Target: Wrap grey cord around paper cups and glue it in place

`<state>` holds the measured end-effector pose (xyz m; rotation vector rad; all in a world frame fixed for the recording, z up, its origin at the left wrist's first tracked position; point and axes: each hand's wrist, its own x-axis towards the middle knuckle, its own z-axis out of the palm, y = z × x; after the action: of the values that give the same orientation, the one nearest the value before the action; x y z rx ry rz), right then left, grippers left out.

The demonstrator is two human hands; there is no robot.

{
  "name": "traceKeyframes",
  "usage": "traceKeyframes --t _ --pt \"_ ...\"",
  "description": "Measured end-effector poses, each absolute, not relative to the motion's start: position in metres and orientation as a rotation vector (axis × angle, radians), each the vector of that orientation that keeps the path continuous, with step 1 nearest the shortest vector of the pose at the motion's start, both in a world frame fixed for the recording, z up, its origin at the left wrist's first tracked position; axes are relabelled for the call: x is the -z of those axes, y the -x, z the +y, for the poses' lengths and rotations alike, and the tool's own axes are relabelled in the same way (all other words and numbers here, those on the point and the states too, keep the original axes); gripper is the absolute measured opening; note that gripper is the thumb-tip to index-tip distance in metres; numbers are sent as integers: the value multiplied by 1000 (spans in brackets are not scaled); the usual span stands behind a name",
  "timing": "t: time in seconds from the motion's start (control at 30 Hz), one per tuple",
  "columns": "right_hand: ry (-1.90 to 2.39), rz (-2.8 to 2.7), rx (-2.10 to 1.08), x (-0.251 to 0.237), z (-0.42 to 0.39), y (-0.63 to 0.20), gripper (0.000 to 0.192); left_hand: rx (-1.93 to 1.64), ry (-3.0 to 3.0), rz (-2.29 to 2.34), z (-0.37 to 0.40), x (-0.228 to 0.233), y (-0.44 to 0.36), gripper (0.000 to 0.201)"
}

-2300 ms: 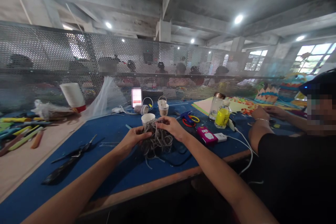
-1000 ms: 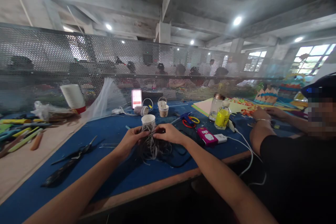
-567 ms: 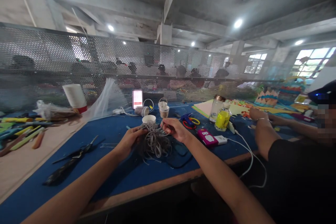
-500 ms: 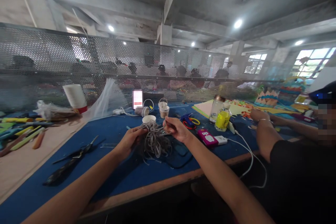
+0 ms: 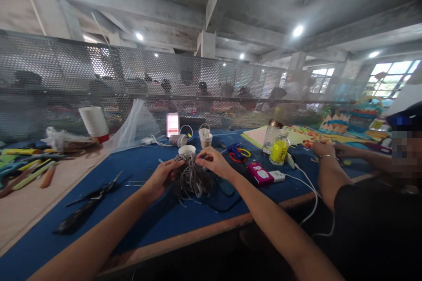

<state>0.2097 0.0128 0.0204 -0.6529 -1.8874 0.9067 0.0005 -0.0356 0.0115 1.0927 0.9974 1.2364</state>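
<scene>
A loose bundle of grey strands point(image 5: 195, 181) hangs between my hands over the blue tabletop point(image 5: 138, 224). My left hand point(image 5: 162, 176) is closed on the bundle's upper left side, thumb and fingers pinching it. At its upper right, my right hand point(image 5: 215, 162) pinches at the strands with thumb and fingertips together. Just behind the bundle stands a white paper cup point(image 5: 187, 149), its lower part hidden. Further back are a small pale bucket with a handle point(image 5: 205, 137) and a spool of greyish thread point(image 5: 177, 140) lying on its side.
Black pliers point(image 5: 99, 191) lie left. Toward the right are blue-handled scissors point(image 5: 234, 151), a magenta box point(image 5: 260, 173), a white charger point(image 5: 278, 176) with cable, and a yellow-labelled bottle point(image 5: 279, 151). A co-worker's arm point(image 5: 331, 175) reaches in at right. Stacked cups point(image 5: 94, 122) stand back left.
My right hand has moved left, closer to my left hand and the top of the bundle. My left hand stays about where it was. The co-worker's arm has shifted slightly left.
</scene>
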Motion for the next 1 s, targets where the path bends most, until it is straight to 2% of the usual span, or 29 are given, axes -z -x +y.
traceKeyframes --t 0.2,0.33,0.47,0.6,0.77,1.0 --pt "625 -1989 -1029 -15 10 -204 30 -1201 -1091 986 -37 -14 -2 25" --pt "549 -1613 -1373 -19 16 -211 27 -1233 -1069 1011 -37 -15 -2 33" --pt "397 -1229 -1651 -28 23 -222 31 -1241 -1054 1019 -35 -14 -1 33" --pt "313 -1036 -1725 -34 27 -230 28 -1246 -1048 1041 -34 -12 1 37" --pt "173 -1052 -1866 -38 24 -238 43 -1228 -1078 1008 -36 -14 0 32" --pt "226 -1314 -1794 -37 17 -236 37 -1213 -1067 897 -44 -22 -4 29"
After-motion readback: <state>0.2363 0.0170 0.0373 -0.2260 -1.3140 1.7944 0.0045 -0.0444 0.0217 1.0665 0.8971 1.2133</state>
